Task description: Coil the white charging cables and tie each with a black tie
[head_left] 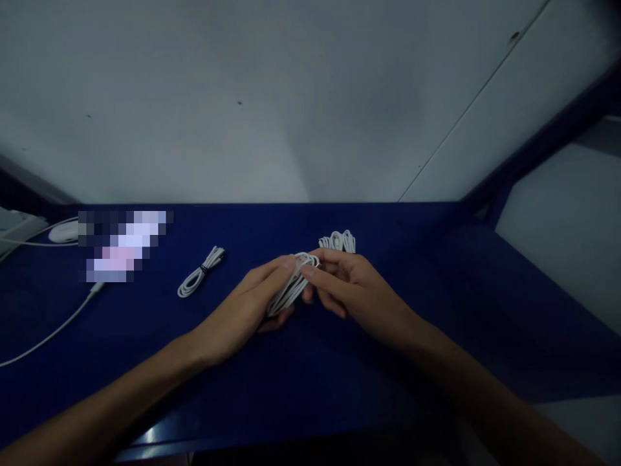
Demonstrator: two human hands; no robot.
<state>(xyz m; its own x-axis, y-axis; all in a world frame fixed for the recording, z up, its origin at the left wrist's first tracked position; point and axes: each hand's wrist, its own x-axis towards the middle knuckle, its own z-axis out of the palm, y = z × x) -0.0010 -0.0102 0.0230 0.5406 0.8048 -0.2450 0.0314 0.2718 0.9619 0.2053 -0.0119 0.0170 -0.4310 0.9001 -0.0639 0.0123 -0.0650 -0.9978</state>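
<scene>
Gripping one side of a coiled white cable (286,294), the left hand (262,285) has its thumb on top of the loops and its other fingers partly underneath. The right hand (361,285) pinches the upper right end of the same coil, near a small shiny part, which is perhaps a metal plug, but the light is dim and I cannot say this with certainty. The coil is tilted between the two hands, above the middle of a dark blue table (233,388). Its lower loops go partly behind the left fingers, so the full shape is not visible.

Just beyond the right hand lies a second white cable bundle (338,241); its near part is hidden by this hand. To the left, well apart from the hands, a third white cable bundle (201,272) lies on the table, with a black tie around its middle.

Farther left, a bright flat object (129,243) is covered by pixelation, and its details cannot be read. A white cord (58,340) runs from its lower end and is cut off by the left edge of the view. Near it, a rounded white item (62,232) is partly covered by the same pixelation. Behind the table stands a pale grey panel (242,97).
</scene>
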